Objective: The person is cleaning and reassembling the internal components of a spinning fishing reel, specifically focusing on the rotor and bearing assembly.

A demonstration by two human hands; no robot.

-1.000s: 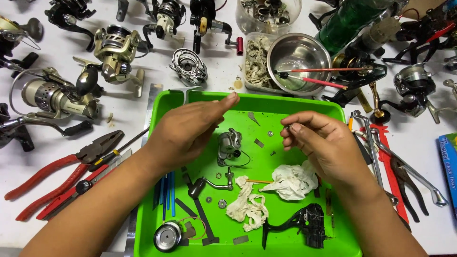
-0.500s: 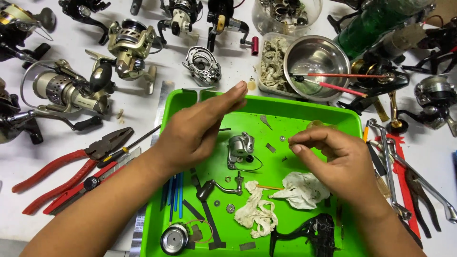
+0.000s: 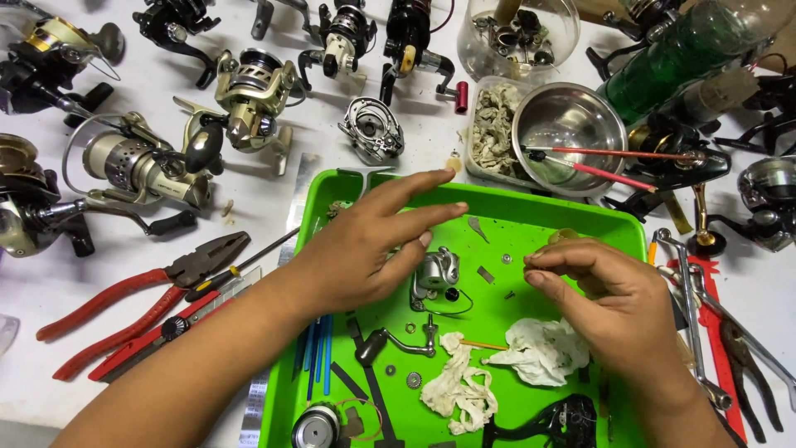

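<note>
left hand (image 3: 365, 249) spread flat, partly hiding reel body (image 3: 437, 270) | right hand (image 3: 601, 290) pinched, contents unclear

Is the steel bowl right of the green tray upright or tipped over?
Upright. The steel bowl shows its open mouth and shiny inside to the camera, and two red-handled tools lie across its rim.

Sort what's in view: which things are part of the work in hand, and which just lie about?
In hand: left hand over the small silver metal reel body in the green plastic tray; right hand, fingertips pinched.

Lying about: red-handled pliers, steel bowl, gold spinning reel.
</note>
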